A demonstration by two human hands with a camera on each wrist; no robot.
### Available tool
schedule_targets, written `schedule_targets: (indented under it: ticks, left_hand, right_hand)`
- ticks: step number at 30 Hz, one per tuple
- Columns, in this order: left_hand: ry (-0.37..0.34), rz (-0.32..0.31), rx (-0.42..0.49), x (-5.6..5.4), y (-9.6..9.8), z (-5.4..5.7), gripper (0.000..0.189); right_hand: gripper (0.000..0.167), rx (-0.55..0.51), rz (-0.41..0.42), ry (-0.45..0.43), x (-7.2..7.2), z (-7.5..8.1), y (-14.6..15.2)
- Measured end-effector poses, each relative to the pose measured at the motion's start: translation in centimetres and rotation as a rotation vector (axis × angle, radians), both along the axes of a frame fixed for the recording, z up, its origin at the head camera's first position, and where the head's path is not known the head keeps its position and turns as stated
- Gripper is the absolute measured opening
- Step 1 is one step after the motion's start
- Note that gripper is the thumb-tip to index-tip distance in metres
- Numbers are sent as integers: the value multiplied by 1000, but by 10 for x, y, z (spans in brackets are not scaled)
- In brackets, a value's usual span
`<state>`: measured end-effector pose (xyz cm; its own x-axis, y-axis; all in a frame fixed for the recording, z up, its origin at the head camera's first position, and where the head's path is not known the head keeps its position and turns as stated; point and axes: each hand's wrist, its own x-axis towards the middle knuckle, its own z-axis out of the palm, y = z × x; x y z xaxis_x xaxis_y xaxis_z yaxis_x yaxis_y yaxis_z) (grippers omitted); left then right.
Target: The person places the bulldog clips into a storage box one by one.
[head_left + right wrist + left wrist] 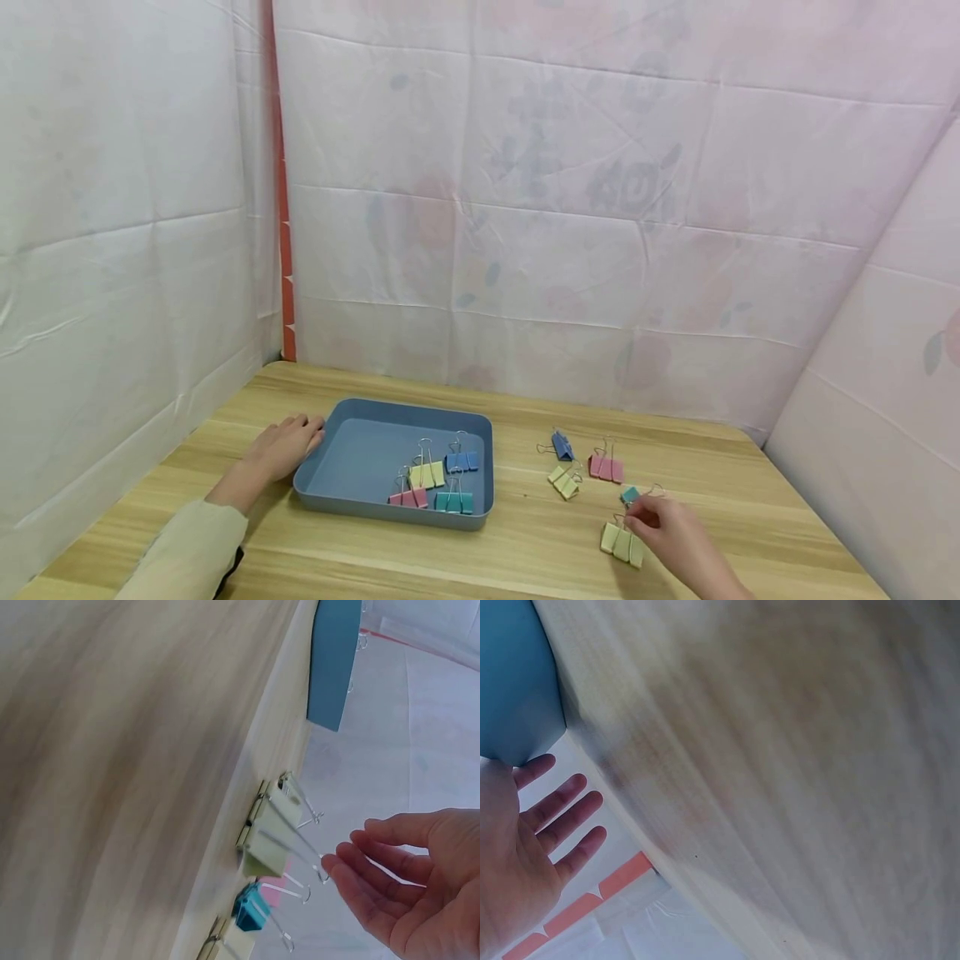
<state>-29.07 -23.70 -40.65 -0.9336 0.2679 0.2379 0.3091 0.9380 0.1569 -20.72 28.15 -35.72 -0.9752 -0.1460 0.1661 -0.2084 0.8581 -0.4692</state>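
Note:
A blue-grey tray point(352, 500) holds several binder clips, among them a yellow one point(427, 475), a blue one point(462, 462), a pink one point(409, 498) and a teal one point(454, 502). My left hand point(288, 446) lies at its left side; in the left wrist view the fingers point(570, 817) are spread and one meets the tray wall point(525, 697). My right hand point(675, 537) is at a large yellow binder clip point(621, 546). In the right wrist view a fingertip reaches that clip's wire handle, with the thumb point(390, 829) apart from it.
Right of the tray lie a blue binder clip point(562, 447), a pink one point(606, 468), a smaller yellow one point(565, 483) and a teal one point(630, 496), partly behind my right hand. White sheets point(525, 208) enclose the wooden table point(360, 567) at the back and sides.

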Motion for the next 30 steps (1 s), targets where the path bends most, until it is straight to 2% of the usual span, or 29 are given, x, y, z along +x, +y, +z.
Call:
schedule_targets:
  ticks: [12,20,30]
  left_hand:
    - [-35,10,17,0,1,1,30]
    - [-25,15,7,-2,0,-1,31]
    - [-47,20,8,-4,0,0,32]
  right_hand:
    - [10,99,-96,40,3,-10,13]
    - [9,143,-71,49,-1,-21,8]
    - [12,80,-40,1,-7,-31,4]
